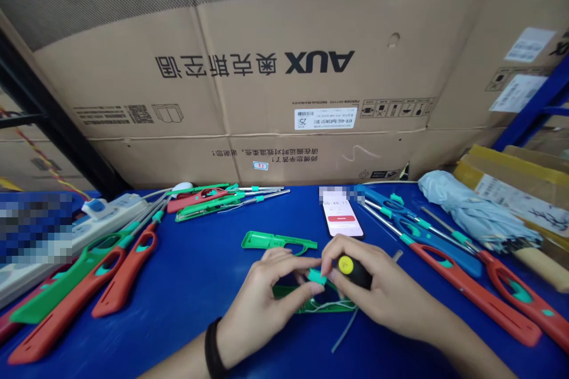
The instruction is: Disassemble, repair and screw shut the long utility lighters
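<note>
Left hand (262, 302) pinching teal clip (316, 276), right hand (382, 284) gripping screwdriver (353, 271), above green lighter casing (311, 302)

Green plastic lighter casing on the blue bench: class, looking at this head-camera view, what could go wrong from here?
The small teal plastic part sits at the fingertips of the left hand, so it could slip and fall. The black-and-yellow screwdriver in the right hand is close above the open green plastic lighter casing, and might snag the thin wire lying in it.
</note>
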Demonstrator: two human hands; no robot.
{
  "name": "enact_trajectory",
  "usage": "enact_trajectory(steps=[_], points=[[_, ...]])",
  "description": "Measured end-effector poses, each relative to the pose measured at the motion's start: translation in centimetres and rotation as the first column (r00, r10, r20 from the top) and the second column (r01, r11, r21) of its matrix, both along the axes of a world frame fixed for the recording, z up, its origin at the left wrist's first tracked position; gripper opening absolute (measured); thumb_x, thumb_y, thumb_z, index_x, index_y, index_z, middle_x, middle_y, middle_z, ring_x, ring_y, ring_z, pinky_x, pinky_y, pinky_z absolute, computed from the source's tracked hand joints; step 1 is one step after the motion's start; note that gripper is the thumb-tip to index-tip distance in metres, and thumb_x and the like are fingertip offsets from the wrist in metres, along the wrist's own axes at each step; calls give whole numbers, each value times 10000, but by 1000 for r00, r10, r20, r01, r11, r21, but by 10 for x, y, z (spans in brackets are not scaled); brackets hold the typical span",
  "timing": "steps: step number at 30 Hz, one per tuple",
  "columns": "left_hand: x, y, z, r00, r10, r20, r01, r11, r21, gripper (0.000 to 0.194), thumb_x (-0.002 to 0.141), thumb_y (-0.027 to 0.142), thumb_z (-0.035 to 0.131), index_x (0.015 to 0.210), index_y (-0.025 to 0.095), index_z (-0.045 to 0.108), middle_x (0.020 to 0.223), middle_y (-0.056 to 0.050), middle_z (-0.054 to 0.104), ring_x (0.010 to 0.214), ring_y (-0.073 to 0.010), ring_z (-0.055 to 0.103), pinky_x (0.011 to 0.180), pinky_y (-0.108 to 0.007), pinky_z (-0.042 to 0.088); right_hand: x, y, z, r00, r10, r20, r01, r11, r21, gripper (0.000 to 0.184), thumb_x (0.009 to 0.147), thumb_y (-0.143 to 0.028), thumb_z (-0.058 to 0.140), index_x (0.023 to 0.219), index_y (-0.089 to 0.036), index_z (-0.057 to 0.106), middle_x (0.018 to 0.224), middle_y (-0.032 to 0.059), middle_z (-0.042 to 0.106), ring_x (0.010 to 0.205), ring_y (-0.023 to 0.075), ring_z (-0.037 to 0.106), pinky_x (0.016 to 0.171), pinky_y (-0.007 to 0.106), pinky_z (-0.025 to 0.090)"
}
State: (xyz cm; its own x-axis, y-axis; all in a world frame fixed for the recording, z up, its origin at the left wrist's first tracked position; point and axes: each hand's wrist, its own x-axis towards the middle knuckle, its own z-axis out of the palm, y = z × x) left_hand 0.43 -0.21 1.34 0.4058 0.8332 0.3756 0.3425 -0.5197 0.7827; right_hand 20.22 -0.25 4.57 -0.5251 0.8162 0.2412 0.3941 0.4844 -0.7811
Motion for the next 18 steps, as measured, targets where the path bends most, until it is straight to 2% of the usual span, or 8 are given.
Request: enact_trajectory(steps=[2,4,8,11,18], points=[[-6,4,-3,1000,10,-27,-7,993,118,213,850,290,658,1059,256,684,832,-17,708,783,-179,612,829,-355,445,0,1,-2,999,7,39,-8,999,32,137,869,-102,535,893,-237,540,897,-28,596,813,111,569,736,220,432],[-10,8,-5,999,21,-24,-17,987,160,206,879,269,618,1074,252,680,898,-31,715,818,-188,621,829,-360,441,0,2,-6,996,15,83,-20,998,59,139,850,-132,586,924,-243,546,937,-22,594,853,123,572,770,233,437],[-11,10,-7,997,73,13,-74,993,95,192,885,293,602,1039,234,700,901,-40,720,833,-201,636,785,-350,471,1,4,-14,989,7,150,-26,991,127,163,844,-157,615,966,-255,570,945,-16,610,846,134,591,766,245,448],[-10,9,-6,997,66,35,-68,996,52,197,886,302,597,1032,223,705,887,-40,719,819,-199,640,778,-351,481,2,5,-16,992,0,125,-23,983,184,143,871,-141,579,960,-252,592,902,-20,631,799,120,606,726,222,452],[-10,8,-9,997,74,32,-78,988,132,230,845,298,658,1063,229,685,881,-34,708,808,-192,618,778,-338,453,5,9,-13,996,-31,78,12,972,237,130,867,-163,605,965,-248,610,914,-27,665,825,111,624,728,198,446]])
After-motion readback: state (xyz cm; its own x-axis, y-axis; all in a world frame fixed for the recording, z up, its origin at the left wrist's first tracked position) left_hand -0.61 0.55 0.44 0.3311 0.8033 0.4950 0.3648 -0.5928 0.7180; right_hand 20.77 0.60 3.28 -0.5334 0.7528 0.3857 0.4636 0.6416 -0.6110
